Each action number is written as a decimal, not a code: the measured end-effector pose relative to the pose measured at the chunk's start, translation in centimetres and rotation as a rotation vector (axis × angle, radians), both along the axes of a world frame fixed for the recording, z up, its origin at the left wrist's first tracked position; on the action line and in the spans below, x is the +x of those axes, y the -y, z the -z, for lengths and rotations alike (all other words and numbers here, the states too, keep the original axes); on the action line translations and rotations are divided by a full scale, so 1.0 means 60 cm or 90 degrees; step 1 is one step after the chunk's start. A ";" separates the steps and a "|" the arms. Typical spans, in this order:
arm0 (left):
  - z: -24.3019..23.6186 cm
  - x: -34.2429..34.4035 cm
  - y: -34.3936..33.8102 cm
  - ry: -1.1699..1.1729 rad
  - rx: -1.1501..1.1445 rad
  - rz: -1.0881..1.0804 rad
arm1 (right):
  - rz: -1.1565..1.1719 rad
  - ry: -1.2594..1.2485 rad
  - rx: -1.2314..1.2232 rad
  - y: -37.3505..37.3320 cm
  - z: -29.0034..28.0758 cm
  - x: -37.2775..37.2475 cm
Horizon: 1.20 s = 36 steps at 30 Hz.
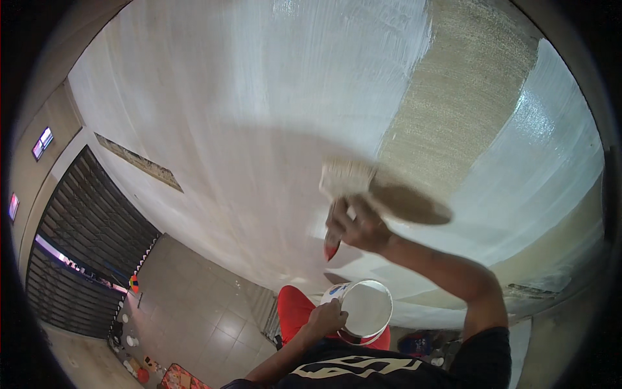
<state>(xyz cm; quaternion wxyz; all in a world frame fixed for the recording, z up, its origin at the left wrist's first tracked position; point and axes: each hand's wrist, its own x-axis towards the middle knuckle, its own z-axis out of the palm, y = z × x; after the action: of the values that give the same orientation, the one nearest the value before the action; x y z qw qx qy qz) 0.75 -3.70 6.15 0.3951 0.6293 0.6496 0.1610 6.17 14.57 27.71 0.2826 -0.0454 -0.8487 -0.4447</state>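
Note:
My right hand point(364, 223) is closed round the red-tipped handle of a wide paintbrush point(345, 178), raised in front of the wall. Motion blurs the brush, and its pale bristles point upward; whether they touch the wall I cannot tell. Down at my lap, my left hand point(326, 319) grips the rim of a white bucket point(374, 311) with whitish paint inside. The wall point(259, 84) bears wet white streaks over much of its surface. Between two white areas at the upper right runs a bare beige strip point(457, 84).
A dark folding metal gate point(91, 227) stands at the far left beyond the tiled floor point(201, 311). Small items and a red patterned thing point(181, 377) lie at the lower left. A narrow slot point(139, 162) cuts into the wall. Dark items point(414, 343) sit beside my right side.

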 end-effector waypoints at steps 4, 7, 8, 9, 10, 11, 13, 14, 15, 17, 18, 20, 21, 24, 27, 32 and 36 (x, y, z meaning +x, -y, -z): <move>-0.022 0.007 -0.001 0.008 -0.008 -0.002 | 0.017 0.106 -0.296 0.007 0.218 0.018; -0.017 0.008 -0.003 -0.010 -0.011 -0.004 | 0.029 0.047 -0.459 0.017 0.211 -0.002; -0.022 0.007 -0.003 -0.005 -0.019 0.000 | 0.007 -0.073 -0.573 0.024 0.198 -0.005; -0.025 0.005 0.001 -0.001 -0.028 0.003 | 0.005 -0.075 -0.575 0.021 0.180 -0.005; -0.019 0.005 0.004 -0.003 -0.030 0.004 | -0.026 -0.058 -0.556 0.004 0.155 -0.001; -0.011 0.006 0.004 0.002 -0.011 0.008 | -0.037 -0.049 -0.543 -0.008 0.128 0.005; -0.011 0.010 0.000 0.009 0.007 0.014 | -0.037 -0.052 -0.478 -0.030 0.080 0.017; -0.019 0.005 0.004 0.012 -0.003 0.010 | -0.044 -0.049 -0.448 -0.028 0.040 0.018; -0.025 0.000 0.004 0.015 -0.012 0.003 | -0.051 -0.046 -0.417 -0.026 -0.001 0.018; -0.025 -0.001 -0.004 0.016 -0.017 0.010 | -0.064 -0.030 -0.258 -0.020 -0.096 0.025; -0.026 0.002 -0.004 0.019 -0.023 0.018 | -0.062 -0.030 -0.153 -0.013 -0.152 0.029; -0.030 0.005 -0.009 0.016 -0.033 0.025 | -0.035 -0.120 -0.083 0.005 -0.217 0.015; -0.031 0.010 -0.015 0.015 -0.035 0.034 | -0.010 -0.179 -0.098 0.015 -0.242 0.006; -0.029 0.004 -0.005 -0.019 -0.050 0.004 | -0.092 -0.237 0.016 0.026 -0.271 -0.027; -0.027 0.005 -0.008 -0.012 -0.057 0.006 | 0.004 -0.123 0.000 0.005 -0.152 -0.039; -0.010 0.010 0.000 -0.017 -0.021 0.018 | 0.027 0.022 -0.185 0.017 0.182 -0.040; -0.019 0.014 -0.001 -0.009 -0.012 0.023 | 0.129 -0.049 -0.579 0.048 0.304 -0.053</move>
<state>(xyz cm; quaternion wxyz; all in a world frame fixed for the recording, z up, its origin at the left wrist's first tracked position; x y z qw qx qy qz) 1.57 -3.64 7.30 0.3993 0.6385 0.6422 0.1434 2.98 11.67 9.47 0.2205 -0.2639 -0.9376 -0.0507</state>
